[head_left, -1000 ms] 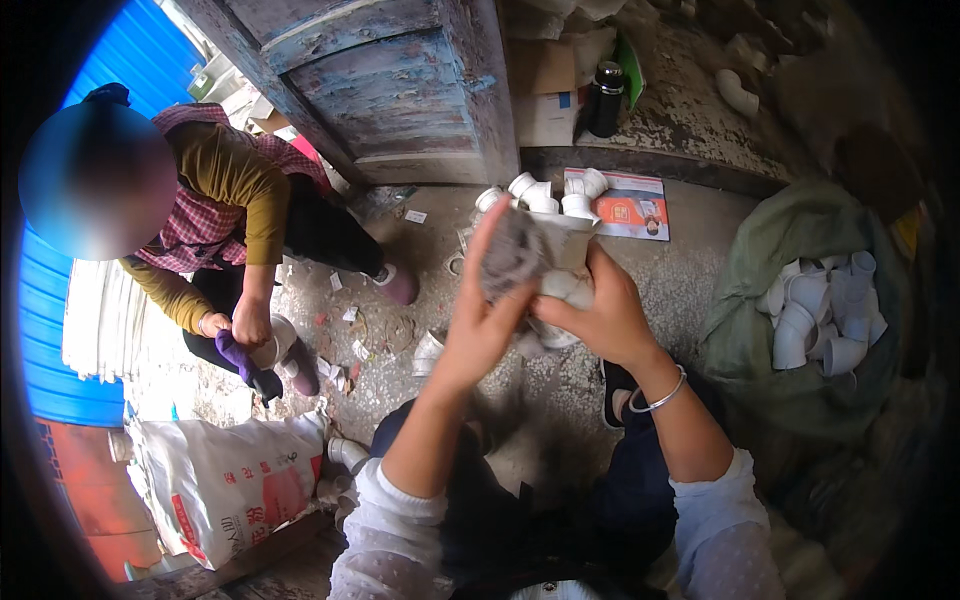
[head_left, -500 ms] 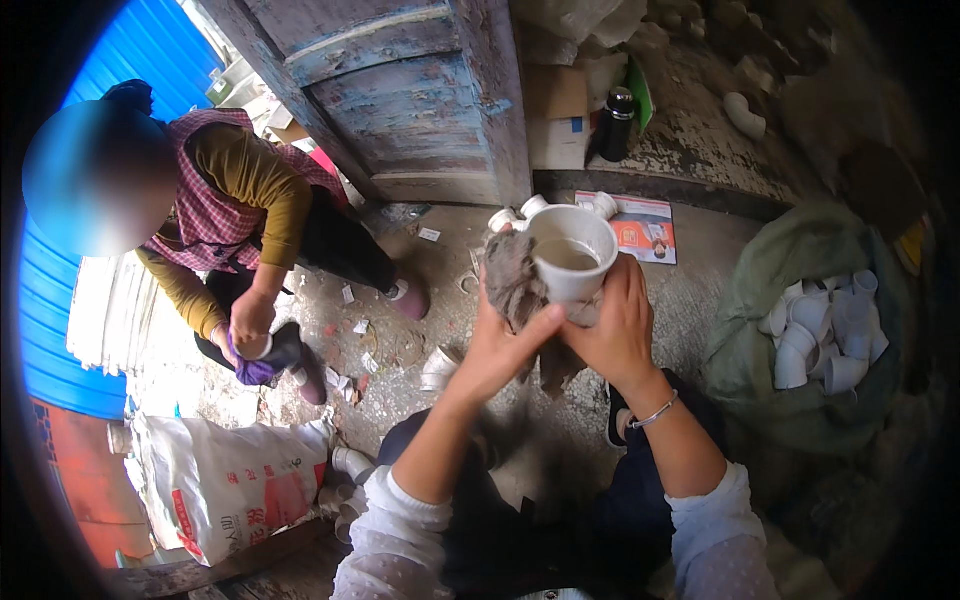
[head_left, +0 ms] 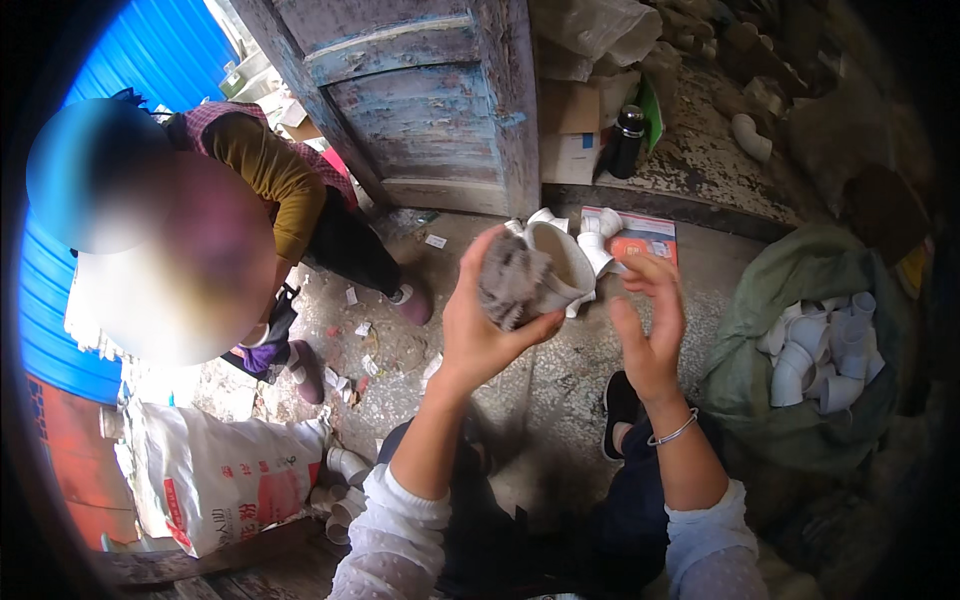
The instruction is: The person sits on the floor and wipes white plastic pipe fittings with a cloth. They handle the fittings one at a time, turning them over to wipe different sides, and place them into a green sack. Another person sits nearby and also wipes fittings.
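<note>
My left hand (head_left: pixel 468 335) grips a white plastic pipe fitting (head_left: pixel 563 262) together with a crumpled grey rag (head_left: pixel 512 282). The fitting is tilted, with its wide round mouth facing up and to the right. My right hand (head_left: pixel 655 335) is held apart from it on the right, fingers spread and slightly curled, with nothing in it. Just beyond the held piece, more white pipe fittings (head_left: pixel 596 248) lie on the floor and on a red-and-white printed sheet (head_left: pixel 655 232).
At right, a green sack (head_left: pixel 740 385) holds several white fittings (head_left: pixel 795 365). A white woven sack (head_left: pixel 225 475) lies left, with pipe pieces (head_left: pixel 345 510) beside it. A co-worker (head_left: pixel 295 200) sits at far left. Ahead are a worn wooden door (head_left: pixel 400 110) and a black flask (head_left: pixel 625 145).
My right hand has let go of the fitting and moved right, opening. The left hand has tipped the fitting over to the right. The co-worker has leaned forward.
</note>
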### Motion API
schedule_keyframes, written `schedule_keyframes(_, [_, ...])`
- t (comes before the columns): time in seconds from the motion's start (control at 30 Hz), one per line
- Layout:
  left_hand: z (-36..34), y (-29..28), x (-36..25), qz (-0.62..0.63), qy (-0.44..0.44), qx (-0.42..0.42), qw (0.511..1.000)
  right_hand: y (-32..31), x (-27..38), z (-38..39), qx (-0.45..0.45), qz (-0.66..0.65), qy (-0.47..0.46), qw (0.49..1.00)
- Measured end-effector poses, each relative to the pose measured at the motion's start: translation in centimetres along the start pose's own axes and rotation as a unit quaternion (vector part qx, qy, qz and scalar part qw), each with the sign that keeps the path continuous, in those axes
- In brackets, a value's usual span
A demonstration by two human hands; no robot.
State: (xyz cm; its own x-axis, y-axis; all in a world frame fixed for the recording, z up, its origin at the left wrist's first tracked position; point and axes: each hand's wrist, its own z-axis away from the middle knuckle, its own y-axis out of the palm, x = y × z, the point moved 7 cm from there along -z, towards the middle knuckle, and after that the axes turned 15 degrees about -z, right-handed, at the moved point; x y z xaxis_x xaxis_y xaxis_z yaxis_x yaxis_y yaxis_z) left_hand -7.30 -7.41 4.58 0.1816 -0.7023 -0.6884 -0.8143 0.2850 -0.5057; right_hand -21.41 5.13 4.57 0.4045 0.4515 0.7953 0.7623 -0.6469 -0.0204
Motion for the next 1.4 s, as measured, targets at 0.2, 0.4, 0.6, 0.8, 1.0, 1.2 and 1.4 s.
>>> schedule_keyframes(0.2, [0.7,2.1,-2.7,-0.226,0.179,-0.014,0.957,1.8,-3.9,0.6,0.069,-0.01,0.155,0.985])
schedule_keyframes(0.4, [0.5,2.6,-1.0,-0.102,0.052,-0.002,0.993,1.7,-7.9,2.0,-0.036,-0.274,0.335,0.901])
schedule_keyframes(0.6, [0.5,1.2,6.9,0.446,-0.332,-0.064,0.829,0.0,-6.8,1.5,-0.134,-0.415,0.397,0.808])
schedule_keyframes(0.8, [0.1,0.8,0.4,0.061,0.002,0.03,0.998,-0.6,-7.5,1.8,-0.166,-0.43,0.387,0.799])
schedule_keyframes(1.0, [1.5,4.5,0.2,-0.051,-0.044,0.091,0.994,-0.1,-5.6,2.1,-0.133,-0.275,0.293,0.906])
schedule_keyframes(1.2, [0.9,5.9,3.9,0.037,-0.164,0.073,0.983,1.2,-5.4,3.1,-0.169,-0.25,0.275,0.913])
schedule_keyframes(1.4, [2.3,6.3,-4.6,-0.231,0.128,0.041,0.964,-1.1,-7.4,2.6,-0.265,-0.328,0.288,0.859])
